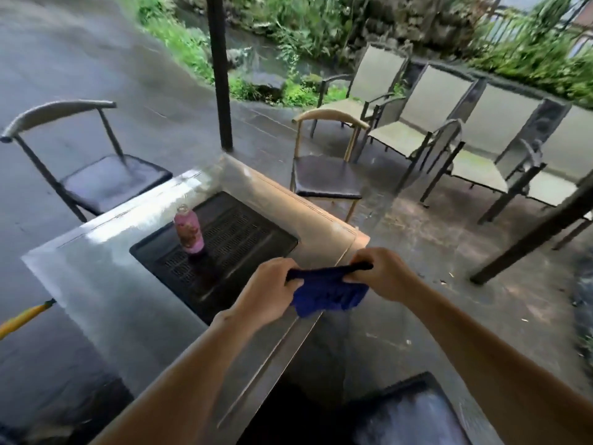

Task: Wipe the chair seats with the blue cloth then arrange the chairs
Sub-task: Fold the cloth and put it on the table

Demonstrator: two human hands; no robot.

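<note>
Left hand point(271, 285): fingers curled round the left end of the blue cloth point(330, 292), gripping it. Right hand point(383, 274): fingers curled and pinching the right end of the same cloth, so that its top edge is pulled into a dark band between the two hands while the rest hangs bunched beneath. Cloth position: held in the air above the near right edge of the table point(106, 284), over the point where tabletop meets floor in the head view. Table: pale, glossy top with a dark grated panel point(231, 239) sunk into its middle. Pink bottle point(189, 229): upright on the grated panel, well left of the hands, cap area blurred. Chair, dark seat with grey curved backrest point(106, 184): beyond the table's far left side, seat facing the table. Chair, dark seat with tan curved backrest point(327, 178): beyond the table's far right corner, just beside it. Row of sling armchairs point(449, 130): beige fabric, dark frames, side by side along the right, backed by greenery. Dark post point(221, 75): upright behind the table. Yellow object point(25, 316): at the left edge, partly cut off, kind not discernible. Floor: wet-looking paving.
</note>
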